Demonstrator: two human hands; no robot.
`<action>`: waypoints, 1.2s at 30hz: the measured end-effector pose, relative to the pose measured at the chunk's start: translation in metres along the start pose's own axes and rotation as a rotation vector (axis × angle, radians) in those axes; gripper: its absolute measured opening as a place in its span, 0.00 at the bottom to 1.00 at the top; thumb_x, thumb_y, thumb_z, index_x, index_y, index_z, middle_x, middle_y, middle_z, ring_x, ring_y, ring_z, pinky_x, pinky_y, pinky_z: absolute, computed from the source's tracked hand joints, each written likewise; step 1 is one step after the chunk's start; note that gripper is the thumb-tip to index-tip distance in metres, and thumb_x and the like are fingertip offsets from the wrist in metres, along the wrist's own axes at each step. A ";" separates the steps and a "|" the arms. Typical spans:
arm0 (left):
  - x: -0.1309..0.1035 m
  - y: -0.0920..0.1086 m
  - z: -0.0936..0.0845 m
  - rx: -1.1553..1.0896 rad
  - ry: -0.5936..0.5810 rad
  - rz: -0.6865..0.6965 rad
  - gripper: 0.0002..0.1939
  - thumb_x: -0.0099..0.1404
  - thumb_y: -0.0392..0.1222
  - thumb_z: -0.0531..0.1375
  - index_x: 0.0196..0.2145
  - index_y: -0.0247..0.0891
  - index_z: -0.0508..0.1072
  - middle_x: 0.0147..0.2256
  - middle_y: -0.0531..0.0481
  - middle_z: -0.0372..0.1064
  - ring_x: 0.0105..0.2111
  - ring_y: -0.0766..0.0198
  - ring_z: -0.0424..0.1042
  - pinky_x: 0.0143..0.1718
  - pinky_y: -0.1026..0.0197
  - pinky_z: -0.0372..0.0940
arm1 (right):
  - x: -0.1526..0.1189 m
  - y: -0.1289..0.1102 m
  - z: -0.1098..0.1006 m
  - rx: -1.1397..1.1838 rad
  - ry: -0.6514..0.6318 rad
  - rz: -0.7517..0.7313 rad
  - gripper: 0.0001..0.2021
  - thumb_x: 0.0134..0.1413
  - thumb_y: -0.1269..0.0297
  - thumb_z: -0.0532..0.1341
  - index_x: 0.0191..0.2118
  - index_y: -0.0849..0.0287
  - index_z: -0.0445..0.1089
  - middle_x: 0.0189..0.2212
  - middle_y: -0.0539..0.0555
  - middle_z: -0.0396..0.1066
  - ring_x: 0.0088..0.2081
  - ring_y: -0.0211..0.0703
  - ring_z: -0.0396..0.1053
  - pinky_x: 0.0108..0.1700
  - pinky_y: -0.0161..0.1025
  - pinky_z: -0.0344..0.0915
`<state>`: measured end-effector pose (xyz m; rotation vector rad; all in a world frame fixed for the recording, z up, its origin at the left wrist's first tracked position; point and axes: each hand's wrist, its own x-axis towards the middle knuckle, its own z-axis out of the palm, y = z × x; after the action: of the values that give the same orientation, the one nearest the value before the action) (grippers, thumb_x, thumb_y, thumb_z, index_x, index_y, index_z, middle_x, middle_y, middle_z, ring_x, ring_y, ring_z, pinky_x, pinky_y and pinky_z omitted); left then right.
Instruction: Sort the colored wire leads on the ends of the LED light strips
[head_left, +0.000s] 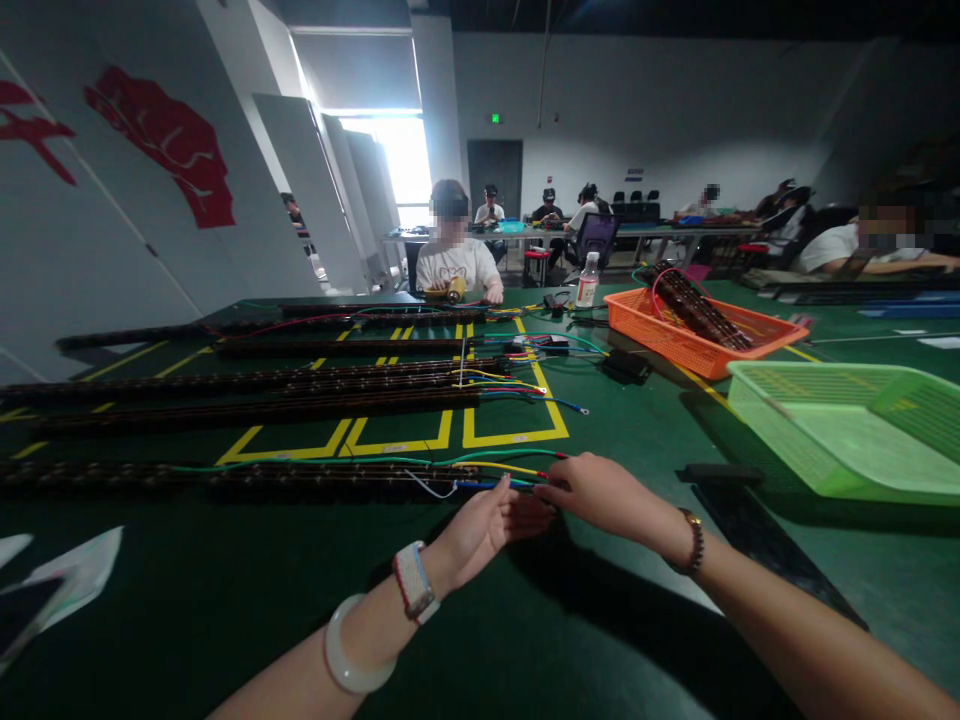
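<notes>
In front of me, a dark, cable-like bundle [300, 478] lies across the green table. Green, yellow and blue wires [510, 466] run out of its right end. A white zip tie [431, 487] sticks out near that end. My right hand [604, 497] has its fingers closed around the wire ends, where red tips show. Just left of it, my left hand [491, 527] is held under the wires, palm turned up and fingers stretched out. Its thumb comes close to the blue wire; whether it touches is unclear.
More dark bundles [255, 408] with loose wires lie farther back across yellow tape outlines [517, 440]. To the right stand an orange basket [652, 335] holding bundles and a green basket [795, 450]. A bottle [588, 280] stands behind. A co-worker [457, 255] sits opposite.
</notes>
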<state>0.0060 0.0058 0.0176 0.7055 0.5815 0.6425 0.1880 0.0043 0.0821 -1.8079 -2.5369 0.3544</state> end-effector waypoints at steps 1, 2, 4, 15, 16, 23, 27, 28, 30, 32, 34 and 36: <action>-0.001 0.000 0.000 0.056 -0.008 0.005 0.22 0.65 0.51 0.52 0.35 0.28 0.73 0.38 0.34 0.73 0.41 0.54 0.72 0.49 0.51 0.62 | 0.002 0.002 0.003 -0.003 -0.007 0.004 0.19 0.59 0.51 0.51 0.30 0.57 0.73 0.26 0.56 0.73 0.25 0.40 0.67 0.25 0.33 0.51; -0.002 -0.001 0.000 0.109 -0.013 0.014 0.22 0.65 0.52 0.52 0.34 0.28 0.74 0.38 0.34 0.73 0.40 0.54 0.73 0.48 0.51 0.62 | 0.005 0.004 0.006 0.000 -0.022 0.004 0.19 0.59 0.52 0.51 0.30 0.57 0.73 0.25 0.56 0.72 0.25 0.40 0.66 0.25 0.33 0.51; -0.003 -0.002 0.000 0.194 -0.025 0.033 0.23 0.64 0.54 0.53 0.33 0.29 0.74 0.37 0.35 0.73 0.39 0.55 0.73 0.47 0.51 0.62 | 0.009 0.006 0.013 0.009 -0.065 -0.003 0.19 0.59 0.52 0.52 0.29 0.58 0.73 0.24 0.56 0.72 0.23 0.39 0.66 0.24 0.33 0.51; -0.006 -0.002 0.005 0.316 -0.060 0.046 0.22 0.64 0.53 0.52 0.32 0.31 0.76 0.36 0.38 0.73 0.38 0.57 0.72 0.46 0.54 0.62 | 0.011 0.004 0.036 -0.051 -0.141 -0.056 0.17 0.58 0.60 0.52 0.28 0.61 0.75 0.24 0.60 0.73 0.24 0.43 0.69 0.23 0.33 0.54; -0.006 -0.002 0.005 0.326 -0.069 0.045 0.22 0.64 0.53 0.52 0.32 0.31 0.76 0.36 0.38 0.73 0.38 0.57 0.72 0.46 0.54 0.62 | 0.012 0.004 0.038 -0.052 -0.143 -0.054 0.17 0.58 0.60 0.52 0.28 0.61 0.75 0.24 0.60 0.73 0.24 0.43 0.69 0.23 0.33 0.54; -0.003 -0.004 0.003 0.345 -0.059 0.039 0.22 0.64 0.54 0.52 0.32 0.30 0.75 0.35 0.39 0.73 0.36 0.60 0.72 0.43 0.56 0.63 | 0.013 0.010 0.036 -0.015 -0.153 -0.046 0.18 0.58 0.57 0.53 0.28 0.61 0.74 0.23 0.57 0.71 0.21 0.38 0.65 0.23 0.33 0.53; -0.004 -0.003 0.004 0.351 -0.054 0.044 0.23 0.65 0.53 0.51 0.32 0.30 0.75 0.36 0.37 0.74 0.38 0.58 0.72 0.44 0.54 0.63 | 0.019 0.022 0.021 0.186 -0.111 -0.018 0.24 0.58 0.48 0.51 0.24 0.61 0.72 0.18 0.52 0.67 0.18 0.34 0.58 0.22 0.33 0.49; -0.004 -0.003 0.004 0.356 -0.053 0.038 0.23 0.65 0.53 0.51 0.32 0.29 0.74 0.37 0.36 0.74 0.38 0.57 0.72 0.45 0.53 0.63 | 0.022 0.027 0.018 0.233 -0.044 -0.004 0.25 0.58 0.47 0.50 0.24 0.61 0.71 0.18 0.52 0.67 0.18 0.34 0.58 0.22 0.33 0.49; -0.005 -0.002 0.005 0.370 -0.052 0.031 0.23 0.65 0.54 0.50 0.32 0.30 0.74 0.38 0.36 0.74 0.39 0.57 0.72 0.44 0.54 0.63 | 0.029 0.037 0.016 0.309 0.114 0.018 0.24 0.59 0.47 0.49 0.25 0.61 0.70 0.19 0.51 0.67 0.20 0.35 0.59 0.23 0.33 0.50; -0.005 -0.001 0.005 0.382 -0.058 0.038 0.23 0.65 0.54 0.50 0.33 0.30 0.74 0.38 0.36 0.74 0.39 0.57 0.72 0.44 0.54 0.63 | 0.036 0.048 0.022 0.362 0.263 0.007 0.23 0.60 0.49 0.48 0.27 0.60 0.69 0.22 0.51 0.67 0.23 0.36 0.62 0.26 0.33 0.54; -0.005 -0.002 0.005 0.386 -0.067 0.049 0.23 0.65 0.54 0.50 0.32 0.30 0.73 0.38 0.36 0.74 0.39 0.57 0.72 0.44 0.54 0.63 | 0.043 0.058 0.034 0.389 0.403 -0.040 0.20 0.61 0.52 0.49 0.28 0.60 0.69 0.27 0.53 0.68 0.29 0.39 0.64 0.33 0.34 0.59; -0.005 -0.002 0.004 0.384 -0.070 0.055 0.23 0.65 0.54 0.49 0.33 0.30 0.73 0.39 0.36 0.74 0.39 0.57 0.73 0.44 0.54 0.63 | 0.049 0.067 0.047 0.402 0.502 -0.095 0.16 0.60 0.54 0.52 0.33 0.60 0.70 0.33 0.55 0.67 0.35 0.41 0.65 0.39 0.37 0.61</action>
<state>0.0063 -0.0010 0.0201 1.1027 0.6292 0.5593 0.2279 0.0620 0.0173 -1.4076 -2.0235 0.3278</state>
